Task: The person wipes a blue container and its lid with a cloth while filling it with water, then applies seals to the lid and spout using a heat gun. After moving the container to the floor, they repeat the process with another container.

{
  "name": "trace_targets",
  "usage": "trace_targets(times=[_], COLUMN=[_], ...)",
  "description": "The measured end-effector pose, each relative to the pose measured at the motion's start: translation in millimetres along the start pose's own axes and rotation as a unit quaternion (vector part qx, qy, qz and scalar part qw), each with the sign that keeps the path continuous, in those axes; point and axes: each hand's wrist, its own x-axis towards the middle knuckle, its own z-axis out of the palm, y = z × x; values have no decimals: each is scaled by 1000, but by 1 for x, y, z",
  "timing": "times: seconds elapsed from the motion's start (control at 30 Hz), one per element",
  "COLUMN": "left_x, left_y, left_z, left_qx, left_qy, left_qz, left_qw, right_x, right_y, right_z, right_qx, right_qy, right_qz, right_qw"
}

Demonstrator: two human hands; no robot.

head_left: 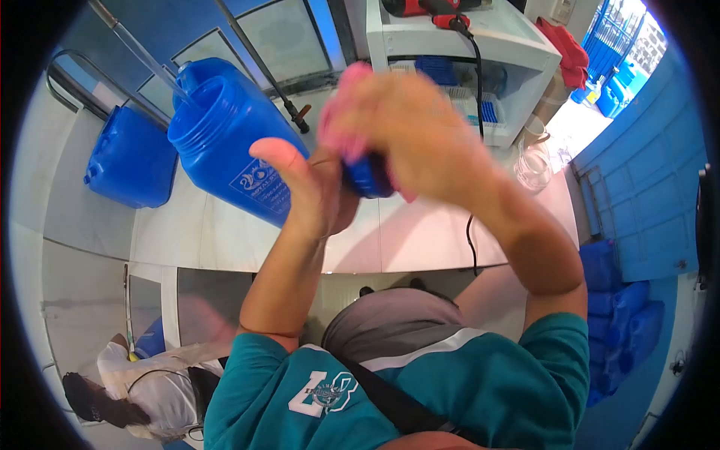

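My right hand [420,124], blurred by motion, is closed on a pink cloth [341,112]. Below the cloth is a round blue screw cap [369,177], its far side covered by cloth and fingers. My left hand [319,184] grips the cap from the left, thumb sticking out; its other fingers are mostly hidden. Just left of the hands, a large blue water jug [240,146] leans on the white counter with its threaded mouth uncapped. A clear tube [146,56] runs down into that mouth.
Another blue jug [135,161] stands at the left. A tap [300,116] is behind the hands. To the right are a white shelf [517,67] with a red heat gun [450,21], its black cord [472,232] and a clear pitcher [532,169]. A person [157,390] is at lower left.
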Motion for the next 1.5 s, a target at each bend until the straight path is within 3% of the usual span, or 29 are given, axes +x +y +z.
trace_targets(times=[0.03,0.1,0.13,0.17,0.2,0.3,0.37,0.43,0.5,0.57,0.63,0.77,0.83,0.87,0.9,0.93,1.0,1.03,1.1,1.13,1.23,1.27,1.3,1.33,1.37,1.4,1.43,1.5], left_x=[-2,3,6,6,7,2,-9,-17,-18,-11,-12,9,12,10,14,17,32,34,37,35,45,57,72,80,83,78,73,52], left_y=[-5,-11,-11,-11,-12,-21,-26,-49,-67,-79,-91,-120,-133,-141,-144,-148,-150,-145,-133,-119,-87,-85,-85,-104,-138,-139,-140,-78], left_z=[6,14,-7,-24,-41,-43,-19,-26,-22,-33,-47,-80,-67,-60,-56,-53,-60,-41,-5,18,43,47,44,20,-20,-25,-30,37], left_qx=[-2,-180,-394,-403,-408,-352,-238,-120,52,154,133,203,210,204,199,193,138,119,81,-4,-252,-283,-291,-291,-189,-136,-66,-315], left_qy=[4,23,-66,-122,-178,-15,95,55,49,36,16,-60,-82,-90,-97,-105,-147,-143,-133,-94,6,-261,-509,-509,-304,-193,-73,89], left_qz=[-5,-4,23,35,45,44,7,15,38,21,19,-16,15,47,63,79,42,32,14,6,-88,-97,-101,-102,-9,45,82,-71], left_qw=[1000,983,916,907,894,935,967,991,997,987,991,977,974,974,973,972,978,982,988,996,964,918,804,803,934,971,992,942], right_x=[1,0,-1,-8,-18,-57,-80,-77,-64,-60,-52,-71,-80,-83,-86,-84,-90,-89,-87,-98,-119,-129,-131,-121,-106,-98,-91,-92], right_y=[10,3,-14,-30,-39,-25,-11,-4,-3,-3,-30,-16,-11,-19,-29,-47,-34,-27,-17,-15,-34,-39,-43,-46,-49,-43,-32,-22], right_z=[-1,9,17,23,26,17,17,19,-5,3,6,-15,-42,-44,-30,-12,-28,-40,-55,-57,-18,8,29,22,11,1,-11,-31], right_qx=[10,50,54,60,42,11,-22,34,188,38,-187,-164,-43,-42,-54,-170,-111,-114,-158,-117,-227,-211,-224,-191,-156,-153,-165,-175], right_qy=[12,17,39,59,50,37,120,220,199,221,35,14,161,76,75,85,-9,-8,215,211,220,169,121,114,109,113,101,89], right_qz=[50,88,10,-65,-42,-51,34,177,213,72,66,1,97,52,56,77,18,22,75,155,173,183,146,145,145,148,181,212], right_qw=[999,995,998,994,997,998,992,959,938,972,979,986,981,995,994,979,994,993,961,958,933,945,956,964,971,970,964,957])
